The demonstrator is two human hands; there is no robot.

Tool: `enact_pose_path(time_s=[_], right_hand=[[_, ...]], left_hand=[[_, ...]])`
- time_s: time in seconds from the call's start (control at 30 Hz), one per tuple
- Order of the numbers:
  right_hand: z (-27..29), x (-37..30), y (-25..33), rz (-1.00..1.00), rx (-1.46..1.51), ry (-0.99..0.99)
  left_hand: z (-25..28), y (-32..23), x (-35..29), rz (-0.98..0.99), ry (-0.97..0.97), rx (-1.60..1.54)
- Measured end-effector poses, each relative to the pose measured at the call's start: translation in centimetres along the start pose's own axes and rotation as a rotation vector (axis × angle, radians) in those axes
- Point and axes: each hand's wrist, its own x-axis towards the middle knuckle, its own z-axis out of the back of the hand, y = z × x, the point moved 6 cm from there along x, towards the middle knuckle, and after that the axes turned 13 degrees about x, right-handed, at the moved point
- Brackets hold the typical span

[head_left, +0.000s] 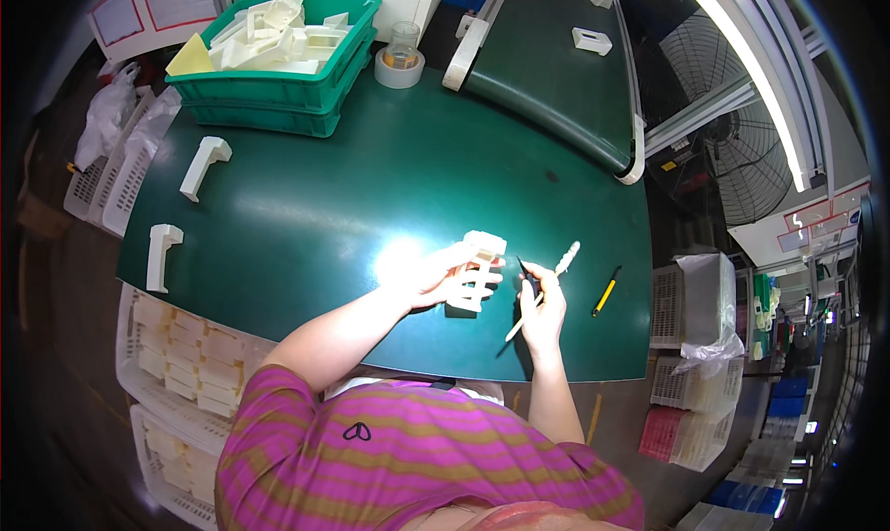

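My left hand [434,276] is closed around a white plastic bracket-like part [485,243] with an open frame, held just above the green table [352,188]. To its right, my right hand [544,313] grips a thin black pointed tool [528,273], its tip toward the part but apart from it. A pale stick [514,329] also runs through the right hand, its upper end wrapped in a white lumpy material [568,255]. The exact kind of black tool cannot be made out. Further right lies a yellow and black utility knife [607,291].
Two similar white parts [206,167] [162,257] rest at the table's left. Behind are stacked green crates [269,114] of white parts and tape rolls [399,70]. A conveyor belt [556,86] ends over the far right. White baskets [130,369] of parts stand below the left edge.
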Motion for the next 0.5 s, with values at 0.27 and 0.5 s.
enact_pose_path(time_s=[0.27,0.5], right_hand=[[-1.9,0.3,4.8,0.383,-0.29,0.037],[-2.7,0.6,4.6,0.321,-0.437,0.087]], left_hand=[[0.1,0.3,0.2,0.002,-0.012,-0.006],[-0.5,0.6,-0.2,0.012,-0.02,0.095]])
